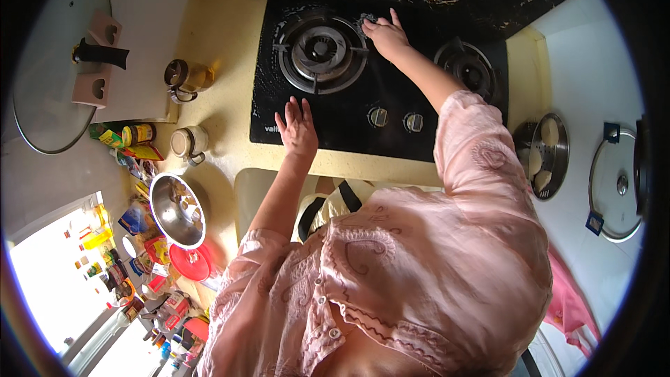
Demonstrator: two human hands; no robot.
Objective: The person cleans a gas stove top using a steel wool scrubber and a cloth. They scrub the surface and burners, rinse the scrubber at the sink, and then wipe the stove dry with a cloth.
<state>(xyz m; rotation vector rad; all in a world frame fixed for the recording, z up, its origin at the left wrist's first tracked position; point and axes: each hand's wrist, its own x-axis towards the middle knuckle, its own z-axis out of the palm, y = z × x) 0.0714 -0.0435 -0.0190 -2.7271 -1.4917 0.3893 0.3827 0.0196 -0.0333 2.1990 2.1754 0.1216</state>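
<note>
A black glass gas stove [391, 98] lies in a cream counter, with a large left burner [321, 52] and a smaller right burner [469, 70]. My right hand [385, 36] reaches in a pink sleeve across the glass to the far right side of the left burner. Its fingers press a small grey scrub pad [368, 19] against the stove top. Flat on the stove's front left corner rests my left hand [299, 126], fingers spread and holding nothing. Two round knobs [377, 116] sit just to its right.
Two jars [187, 141] stand left of the stove. A steel bowl [178, 209], a red lid [190, 263] and several packets and bottles crowd the lower left. A big glass lid [56, 63] hangs at far left. Right: a steel steamer plate [543, 155] and another glass lid [618, 185].
</note>
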